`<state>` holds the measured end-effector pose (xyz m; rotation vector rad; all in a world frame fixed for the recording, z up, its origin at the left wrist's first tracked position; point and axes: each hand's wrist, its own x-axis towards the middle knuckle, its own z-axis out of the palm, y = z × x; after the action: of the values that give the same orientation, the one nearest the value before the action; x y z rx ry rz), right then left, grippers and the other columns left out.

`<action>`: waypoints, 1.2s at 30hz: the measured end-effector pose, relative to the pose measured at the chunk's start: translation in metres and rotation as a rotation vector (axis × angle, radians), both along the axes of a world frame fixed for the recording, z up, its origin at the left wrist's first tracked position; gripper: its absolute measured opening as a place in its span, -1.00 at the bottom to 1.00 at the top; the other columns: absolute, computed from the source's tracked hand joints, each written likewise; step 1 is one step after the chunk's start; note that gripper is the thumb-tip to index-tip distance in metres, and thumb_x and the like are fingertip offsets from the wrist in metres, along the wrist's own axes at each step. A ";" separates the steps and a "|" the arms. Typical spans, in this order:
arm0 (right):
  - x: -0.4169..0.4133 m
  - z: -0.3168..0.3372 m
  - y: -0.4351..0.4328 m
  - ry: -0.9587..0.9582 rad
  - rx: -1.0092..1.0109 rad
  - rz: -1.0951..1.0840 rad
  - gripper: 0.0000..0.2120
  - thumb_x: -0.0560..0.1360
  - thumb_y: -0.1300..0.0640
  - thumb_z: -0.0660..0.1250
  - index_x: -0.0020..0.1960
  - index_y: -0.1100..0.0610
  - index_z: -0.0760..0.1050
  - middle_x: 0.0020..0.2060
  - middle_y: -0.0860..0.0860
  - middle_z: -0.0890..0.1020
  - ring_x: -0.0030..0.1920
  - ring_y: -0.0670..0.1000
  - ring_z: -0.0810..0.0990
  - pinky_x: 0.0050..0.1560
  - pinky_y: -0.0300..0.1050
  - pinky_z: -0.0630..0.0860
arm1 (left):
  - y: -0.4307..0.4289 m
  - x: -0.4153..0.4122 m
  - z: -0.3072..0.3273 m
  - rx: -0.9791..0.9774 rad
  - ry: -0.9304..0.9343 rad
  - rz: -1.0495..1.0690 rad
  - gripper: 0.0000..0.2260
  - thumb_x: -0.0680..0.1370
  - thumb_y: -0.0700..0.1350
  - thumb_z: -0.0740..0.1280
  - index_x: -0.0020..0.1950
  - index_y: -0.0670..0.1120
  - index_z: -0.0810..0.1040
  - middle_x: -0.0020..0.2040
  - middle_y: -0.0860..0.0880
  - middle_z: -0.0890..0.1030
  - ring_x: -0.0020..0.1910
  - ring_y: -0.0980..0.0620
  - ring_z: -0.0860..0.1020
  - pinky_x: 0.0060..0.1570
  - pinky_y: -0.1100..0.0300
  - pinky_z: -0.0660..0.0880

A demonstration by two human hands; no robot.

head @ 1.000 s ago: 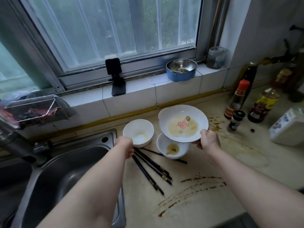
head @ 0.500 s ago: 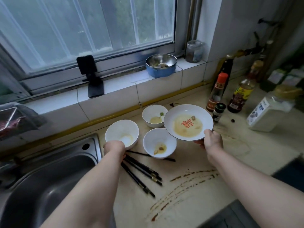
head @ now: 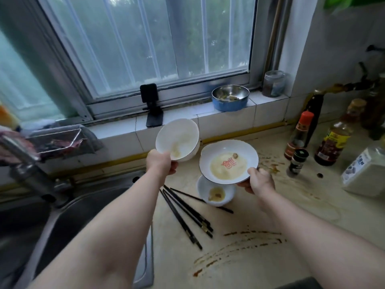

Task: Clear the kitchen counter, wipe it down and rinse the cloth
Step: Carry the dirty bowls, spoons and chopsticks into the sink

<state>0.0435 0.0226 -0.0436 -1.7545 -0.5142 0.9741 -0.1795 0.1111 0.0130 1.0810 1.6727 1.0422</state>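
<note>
My left hand (head: 160,163) grips the rim of a white bowl (head: 179,138), lifted off the counter and tilted toward me. Beside it, my right hand (head: 258,181) holds a white plate (head: 228,161) with a red mark and yellowish residue, raised above the counter. Under the plate's near edge a second white bowl (head: 216,195) with food scraps sits on the beige counter (head: 260,207). Several black chopsticks (head: 187,213) lie loose in front of it. Brown sauce streaks (head: 239,245) mark the counter nearer to me.
A steel sink (head: 62,217) with its faucet (head: 25,163) lies at the left. Sauce bottles (head: 300,134), a small spice jar (head: 296,162) and a white container (head: 364,172) stand at the right. On the sill are a blue-and-steel bowl (head: 230,98), a black phone stand (head: 152,105) and a glass jar (head: 274,83).
My left hand has lifted the white bowl off the counter and tilted it. The plate in my right hand has shifted left, over the bowl with scraps.
</note>
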 end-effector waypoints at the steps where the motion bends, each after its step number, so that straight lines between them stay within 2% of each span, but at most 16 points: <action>1: -0.007 0.002 0.002 0.011 -0.003 0.047 -0.83 0.52 0.16 0.13 -0.01 0.17 0.47 -0.15 0.15 0.63 -0.22 0.19 0.68 -0.35 -0.14 0.47 | -0.006 -0.004 0.004 0.002 -0.003 -0.007 -0.82 0.54 -0.24 0.13 0.09 -0.18 0.46 -0.27 -0.18 0.59 -0.41 -0.04 0.56 -0.44 0.17 0.55; 4: -0.030 -0.002 0.010 0.002 -0.016 0.211 -0.81 0.49 0.13 0.15 0.01 0.16 0.47 -0.07 0.19 0.63 -0.08 0.24 0.66 -0.23 -0.02 0.54 | -0.026 -0.018 0.012 -0.020 -0.010 -0.027 -0.84 0.56 -0.23 0.13 0.04 -0.18 0.48 -0.29 -0.17 0.60 -0.39 -0.06 0.57 -0.46 0.19 0.53; 5: -0.039 -0.001 0.010 0.007 -0.025 0.269 -0.84 0.51 0.14 0.14 -0.01 0.15 0.47 -0.05 0.20 0.62 -0.06 0.24 0.65 -0.24 -0.03 0.53 | -0.033 -0.023 0.014 -0.035 -0.010 -0.028 -0.85 0.57 -0.23 0.12 0.02 -0.18 0.47 -0.31 -0.18 0.60 -0.41 -0.06 0.57 -0.48 0.21 0.52; 9: -0.083 -0.001 0.004 0.049 -0.079 0.457 -0.88 0.55 0.22 0.11 -0.09 0.15 0.41 -0.13 0.20 0.63 -0.22 0.17 0.66 -0.38 -0.16 0.45 | -0.062 -0.058 0.010 -0.110 0.024 0.031 -0.80 0.57 -0.24 0.11 0.09 -0.25 0.46 -0.25 -0.25 0.60 -0.44 -0.06 0.53 -0.55 0.26 0.48; 12: -0.124 -0.004 0.000 0.025 -0.088 0.554 -0.85 0.53 0.22 0.12 -0.18 0.09 0.40 -0.10 0.18 0.64 -0.21 0.17 0.67 -0.44 -0.22 0.42 | -0.085 -0.095 0.002 -0.167 0.046 0.082 -0.76 0.55 -0.26 0.10 0.12 -0.30 0.47 -0.24 -0.28 0.58 -0.47 -0.07 0.51 -0.54 0.25 0.48; 16: -0.184 -0.007 -0.009 0.071 -0.107 0.678 -0.83 0.52 0.28 0.09 -0.12 0.11 0.42 -0.23 0.13 0.59 -0.33 0.10 0.64 -0.41 -0.22 0.39 | -0.117 -0.155 -0.007 -0.190 0.127 0.131 -0.78 0.54 -0.29 0.10 0.07 -0.28 0.49 -0.27 -0.27 0.59 -0.57 -0.02 0.53 -0.60 0.30 0.44; 18: -0.214 -0.009 -0.014 0.091 -0.119 0.716 -0.83 0.53 0.28 0.08 -0.10 0.11 0.42 -0.19 0.14 0.59 -0.32 0.09 0.64 -0.41 -0.22 0.39 | -0.129 -0.187 -0.011 -0.203 0.143 0.149 -0.80 0.53 -0.29 0.10 0.02 -0.25 0.49 -0.28 -0.26 0.59 -0.60 0.00 0.52 -0.58 0.30 0.43; 20: -0.250 -0.010 -0.019 0.093 -0.135 0.748 -0.82 0.54 0.29 0.08 -0.10 0.12 0.43 -0.16 0.16 0.58 -0.30 0.09 0.62 -0.48 -0.27 0.42 | -0.140 -0.222 -0.014 -0.213 0.136 0.168 -0.82 0.53 -0.29 0.10 0.00 -0.22 0.48 -0.25 -0.26 0.59 -0.51 -0.06 0.53 -0.48 0.24 0.45; 23: -0.309 -0.012 -0.027 0.121 -0.141 0.761 -0.81 0.55 0.33 0.07 -0.11 0.16 0.43 -0.29 0.14 0.54 -0.35 0.07 0.58 -0.61 -0.34 0.36 | -0.154 -0.276 -0.019 -0.207 0.112 0.213 -0.79 0.52 -0.29 0.09 0.04 -0.20 0.48 -0.27 -0.24 0.58 -0.45 -0.09 0.54 -0.42 0.19 0.47; 25: -0.355 -0.018 -0.031 0.130 -0.150 0.784 -0.80 0.55 0.33 0.06 -0.07 0.17 0.45 -0.28 0.17 0.58 -0.32 0.10 0.59 -0.55 -0.29 0.39 | -0.161 -0.316 -0.022 -0.209 0.104 0.249 -0.80 0.52 -0.29 0.10 0.01 -0.19 0.50 -0.26 -0.23 0.58 -0.46 -0.08 0.53 -0.48 0.23 0.47; 28: -0.428 -0.028 -0.035 0.146 -0.166 0.805 -0.79 0.53 0.34 0.06 -0.09 0.18 0.45 -0.20 0.26 0.60 -0.24 0.18 0.58 -0.62 -0.31 0.33 | -0.167 -0.385 -0.027 -0.210 0.095 0.314 -0.79 0.49 -0.29 0.11 -0.01 -0.22 0.52 -0.22 -0.26 0.58 -0.49 -0.07 0.50 -0.50 0.24 0.46; 31: -0.492 -0.034 -0.037 0.171 -0.190 0.827 -0.82 0.50 0.36 0.11 -0.02 0.25 0.47 -0.24 0.26 0.58 -0.22 0.19 0.59 -0.45 -0.23 0.36 | -0.171 -0.444 -0.028 -0.184 0.094 0.388 -0.80 0.47 -0.28 0.13 -0.06 -0.20 0.53 -0.23 -0.26 0.59 -0.49 -0.09 0.51 -0.50 0.18 0.51; 34: -0.543 -0.037 -0.035 0.231 -0.242 0.807 -0.81 0.54 0.35 0.07 0.05 0.27 0.43 -0.30 0.20 0.53 -0.36 0.10 0.53 -0.45 -0.21 0.42 | -0.172 -0.495 -0.029 -0.168 0.165 0.451 -0.79 0.45 -0.23 0.16 -0.03 -0.21 0.55 -0.24 -0.23 0.64 -0.46 -0.09 0.55 -0.47 0.21 0.48; 36: -0.570 -0.038 -0.033 0.263 -0.276 0.789 -0.80 0.56 0.35 0.03 0.11 0.25 0.38 -0.23 0.20 0.52 -0.39 0.05 0.50 -0.52 -0.24 0.42 | -0.171 -0.521 -0.029 -0.167 0.183 0.496 -0.81 0.45 -0.23 0.16 -0.05 -0.20 0.54 -0.24 -0.23 0.65 -0.46 -0.08 0.57 -0.47 0.20 0.49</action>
<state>-0.5266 -0.0101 -0.0815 -1.6300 -0.9670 1.8707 -0.7001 -0.0594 -0.0160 0.6807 2.2030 1.1043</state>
